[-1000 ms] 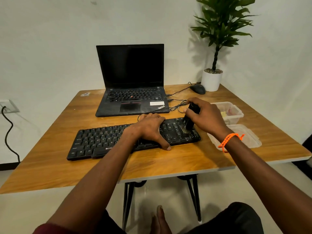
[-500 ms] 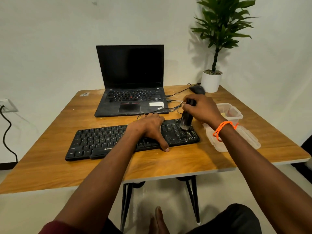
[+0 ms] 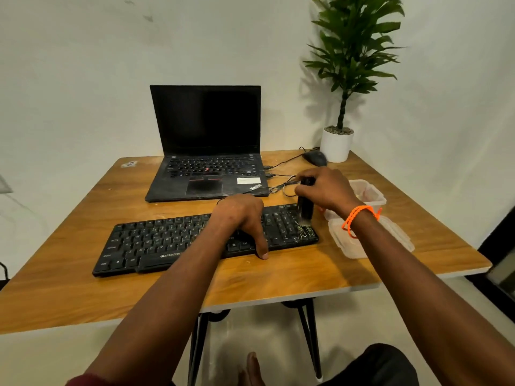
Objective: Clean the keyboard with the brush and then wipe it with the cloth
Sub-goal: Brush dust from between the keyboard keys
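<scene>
The black keyboard [image 3: 206, 240] lies across the near middle of the wooden tabletop [image 3: 278, 277], slightly angled, its right end closest to the clear plastic containers [image 3: 370, 218]. The left hand [image 3: 242, 218] lies flat over the keys right of centre, fingers spread and thumb hooked over the front edge, apparently to pin the board so it does not slide under the strokes. The right hand [image 3: 326, 190] grips the dark handle of the brush [image 3: 305, 207] from above and holds it nearly upright, bristles down on the number-pad end, a posture that lets the tips reach into the gaps between keys. Pale specks show on the keys just below the bristles, so brushing there looks unfinished, and most of the board to the left appears yet to be worked. No cloth is plainly visible; something pale sits in the far container, too blurred to name. The open laptop [image 3: 206, 151], mouse [image 3: 315, 157] and potted plant [image 3: 338, 135] stand at the back, well apart from the work.
</scene>
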